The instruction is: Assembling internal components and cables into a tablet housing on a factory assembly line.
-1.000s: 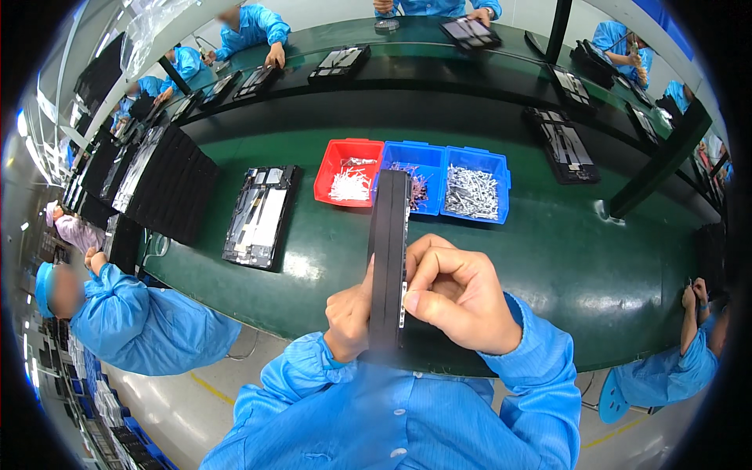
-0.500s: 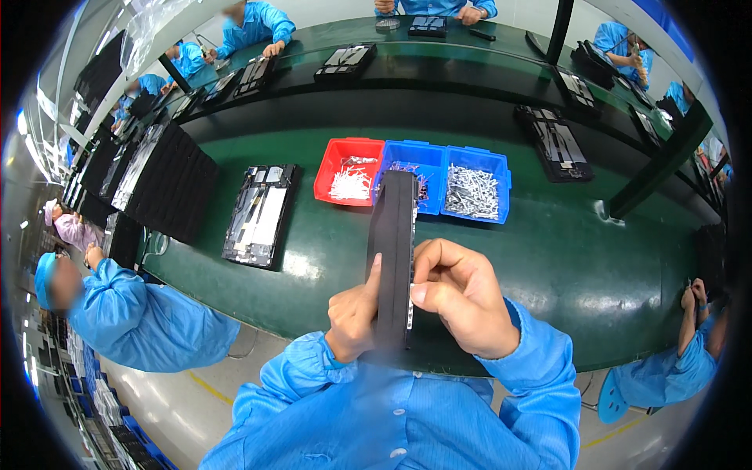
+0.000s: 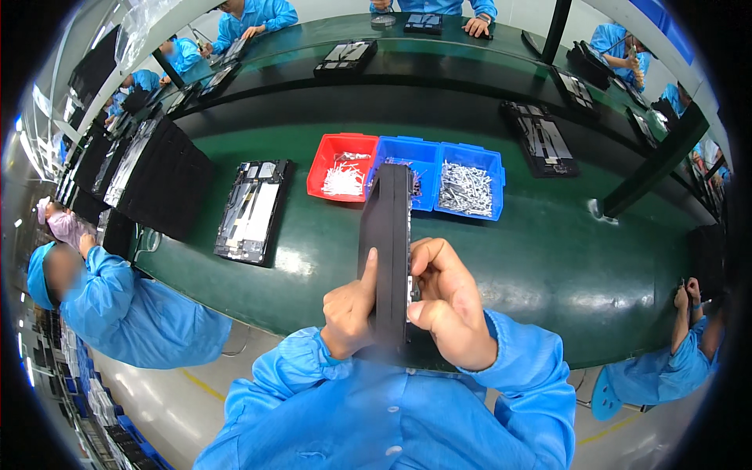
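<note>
A tablet in a thick black tray stands on edge in front of my chest, its dark back turned left. My left hand grips its near left side, with the index finger stretched along the back. On the other side, my right hand has curled fingers and a thumb at the face that carries the parts. A small shiny piece shows between that thumb and the fingers, too small to name. Most of the face is hidden from view.
Beyond the tablet sit a red bin of white pieces and two blue bins of small parts. An opened tablet lies left, another far right. Black trays stack at left. A black post rises right. Co-workers sit around.
My right thumb has slid down the tablet's face, farther from the curled fingers. The tablet has turned slightly, showing more of its back. The whole view has shifted a little.
</note>
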### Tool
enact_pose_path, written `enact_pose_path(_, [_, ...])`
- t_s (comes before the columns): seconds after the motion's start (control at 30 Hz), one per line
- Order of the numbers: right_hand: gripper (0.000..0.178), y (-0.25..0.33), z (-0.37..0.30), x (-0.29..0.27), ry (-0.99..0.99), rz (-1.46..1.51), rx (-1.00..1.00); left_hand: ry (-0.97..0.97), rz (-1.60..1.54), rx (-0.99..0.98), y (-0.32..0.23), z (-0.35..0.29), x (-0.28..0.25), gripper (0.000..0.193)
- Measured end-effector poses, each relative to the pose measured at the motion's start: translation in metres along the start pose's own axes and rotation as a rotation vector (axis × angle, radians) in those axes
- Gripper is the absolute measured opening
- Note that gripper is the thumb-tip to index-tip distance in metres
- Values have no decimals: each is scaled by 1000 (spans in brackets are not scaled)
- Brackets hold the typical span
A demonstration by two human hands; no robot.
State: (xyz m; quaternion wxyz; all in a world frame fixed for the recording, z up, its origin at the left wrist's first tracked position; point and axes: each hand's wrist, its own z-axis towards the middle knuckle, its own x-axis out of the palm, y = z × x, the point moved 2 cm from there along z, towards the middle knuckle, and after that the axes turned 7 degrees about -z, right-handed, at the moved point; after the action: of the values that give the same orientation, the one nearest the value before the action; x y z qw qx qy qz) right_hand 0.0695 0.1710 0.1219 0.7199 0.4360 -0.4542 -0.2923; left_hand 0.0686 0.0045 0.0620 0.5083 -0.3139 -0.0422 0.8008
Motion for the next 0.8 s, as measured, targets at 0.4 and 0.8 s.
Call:
enact_pose_path(0.4, [66, 7, -8, 13, 53, -350, -147, 28, -134, -501, 25, -54, 0, 18])
enact_pose_path(0.8, [52, -40, -78, -76, -248, -230, 227, -116, -1282, -1432, 24, -13, 9, 48])
